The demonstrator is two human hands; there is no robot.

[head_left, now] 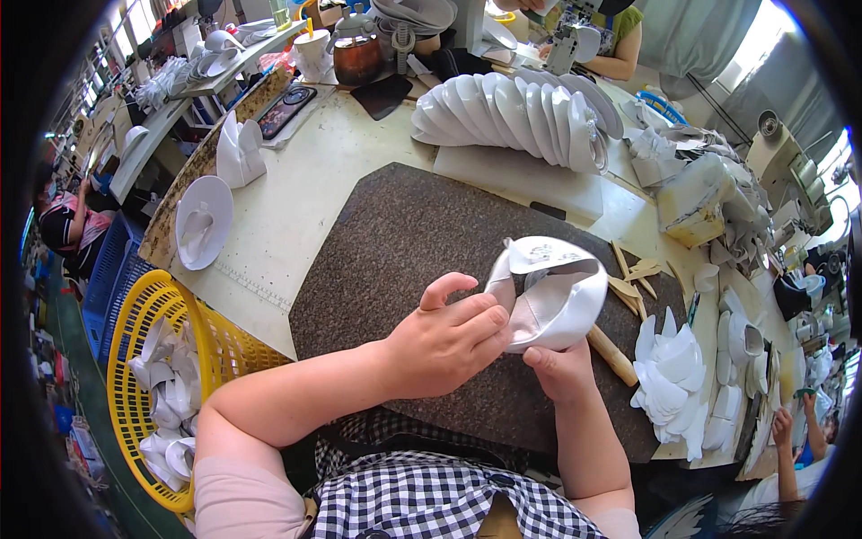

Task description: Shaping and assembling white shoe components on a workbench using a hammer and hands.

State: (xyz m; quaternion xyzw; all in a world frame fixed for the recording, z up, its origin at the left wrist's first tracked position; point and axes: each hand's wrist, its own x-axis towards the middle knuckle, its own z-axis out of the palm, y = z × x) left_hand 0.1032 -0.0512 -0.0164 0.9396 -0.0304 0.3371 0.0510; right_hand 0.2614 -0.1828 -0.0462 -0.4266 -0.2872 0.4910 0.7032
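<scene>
A white shoe upper (561,310), curved into an open ring, is held up over the dark, speckled work board (377,242). My right hand (561,368) grips its near edge from below, thumb on the outside. At its left edge, my left hand (444,346) reaches across with bent fingertips closed on the rim and one far finger lifted away. The left thumb is hidden. Dark marks show on the upper's far inner face. Just right of it, a wooden handle (612,355) lies on the board, close to some tan strips (636,274).
Stacked white uppers (512,117) line the far side. Loose white pieces (672,373) are heaped at right. A yellow basket (208,346) of white parts stands at left. A phone (287,110) and kettle (356,58) sit farther back. Other people work nearby.
</scene>
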